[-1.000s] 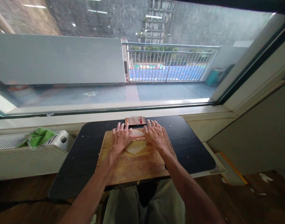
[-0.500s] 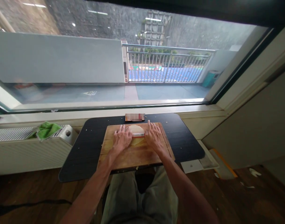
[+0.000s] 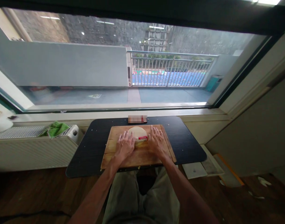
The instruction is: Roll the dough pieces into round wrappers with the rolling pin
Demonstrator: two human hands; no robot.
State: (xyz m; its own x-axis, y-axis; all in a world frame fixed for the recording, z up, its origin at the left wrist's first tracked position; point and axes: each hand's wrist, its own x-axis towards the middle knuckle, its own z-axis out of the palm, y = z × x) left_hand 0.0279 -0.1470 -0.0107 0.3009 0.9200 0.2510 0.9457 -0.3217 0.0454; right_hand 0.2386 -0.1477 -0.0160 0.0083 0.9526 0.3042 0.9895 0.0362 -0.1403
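Observation:
A short white rolling pin (image 3: 141, 138) with a red printed label lies across the near part of a pale, flat round of dough (image 3: 137, 131). Both rest on a wooden cutting board (image 3: 137, 158). My left hand (image 3: 125, 143) lies on the pin's left end, fingers stretched forward. Over the right end, my right hand (image 3: 156, 140) is flat with its fingers extended. Both palms hide the ends of the pin, and no fingers are seen wrapped round it.
The board sits on a small black table (image 3: 86, 155) against the windowsill. A blurred flat packet (image 3: 137, 119) stands at its far edge. To the left, a green cloth (image 3: 56, 129) lies on a white radiator (image 3: 39, 152). A white bowl-like object (image 3: 1, 123) is partly in view.
The rolling pin has turned, showing more of its red label, and has come slightly nearer to me. Both hands have moved with it. My view has shifted a little.

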